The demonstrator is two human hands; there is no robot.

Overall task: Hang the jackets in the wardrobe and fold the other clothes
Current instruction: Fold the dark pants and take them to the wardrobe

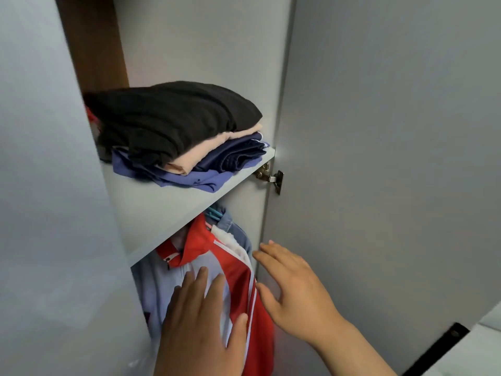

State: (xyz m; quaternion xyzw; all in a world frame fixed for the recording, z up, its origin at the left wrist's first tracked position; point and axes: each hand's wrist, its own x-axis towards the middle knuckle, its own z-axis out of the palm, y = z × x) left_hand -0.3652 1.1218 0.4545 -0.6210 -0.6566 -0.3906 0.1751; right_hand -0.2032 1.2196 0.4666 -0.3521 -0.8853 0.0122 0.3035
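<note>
Grey wardrobe (203, 50): folded black-peach-blue garment stack (173, 126) sits at the shelf (162, 213) front right corner; red-and-blue jacket (238, 267) hangs beneath. Left hand (200, 329) presses it flat-fingered; right hand (295, 289) hovers, fingers apart. Task likely nearly complete.

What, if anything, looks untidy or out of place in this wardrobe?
The folded pile on the shelf is askew: the black garment slumps over its front, and the purple garment underneath juts out crooked. Nothing looks damaged.

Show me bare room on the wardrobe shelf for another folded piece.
The shelf is bare along its front edge, widest front left, ahead of the folded pile, which fills the back. Below, hanging jackets crowd the space.
</note>
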